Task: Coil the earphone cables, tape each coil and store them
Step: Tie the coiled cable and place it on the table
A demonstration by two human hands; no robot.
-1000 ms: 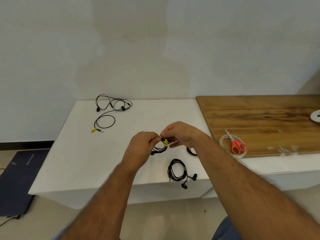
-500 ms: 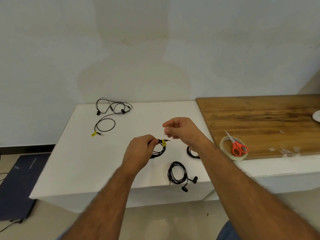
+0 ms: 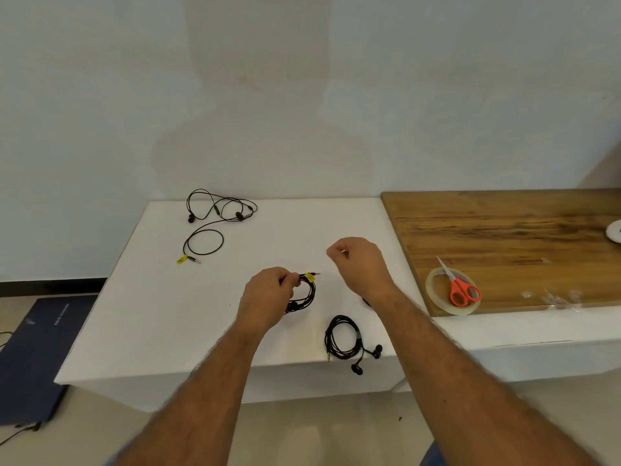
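My left hand (image 3: 268, 297) grips a coiled black earphone (image 3: 309, 292) just above the white table (image 3: 161, 314); its yellow-tagged plug pokes out to the right. My right hand (image 3: 361, 264) hovers up and to the right of the coil, apart from it, fingers curled with thumb against forefinger; nothing plainly shows between them. A second coiled earphone (image 3: 342, 338) lies near the table's front edge, buds trailing over it. A sliver of a third coil (image 3: 366, 301) peeks from behind my right wrist. A loose, uncoiled earphone (image 3: 218, 216) lies at the back left.
On the wooden board (image 3: 504, 230) to the right sit a clear tape roll (image 3: 433, 294) with orange-handled scissors (image 3: 462, 292) across it, and several cut tape pieces (image 3: 557, 297). A white round object (image 3: 615, 232) is at the far right. A dark laptop (image 3: 33, 358) lies on the floor.
My right hand has let go of the coil and lifted up and to the right. My left hand keeps hold of the coil, the plug now sticking out.
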